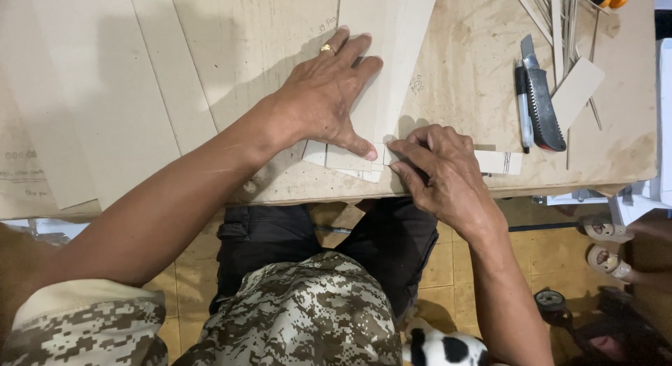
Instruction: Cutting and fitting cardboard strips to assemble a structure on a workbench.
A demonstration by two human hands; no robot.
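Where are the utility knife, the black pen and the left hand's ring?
utility knife [544, 107], head view, middle of its grey handle.
black pen [522, 103], head view, mid-barrel.
ring [327, 49], head view, gold band on a left-hand finger.

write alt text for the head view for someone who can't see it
Seen from above, a person's left hand presses flat on pale cardboard strips on a brown cardboard-covered table, while the right hand pinches a small white strip at the table's near edge. A grey utility knife and black pen lie to the right.

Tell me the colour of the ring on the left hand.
Gold; the ring on the left hand shows in the head view.
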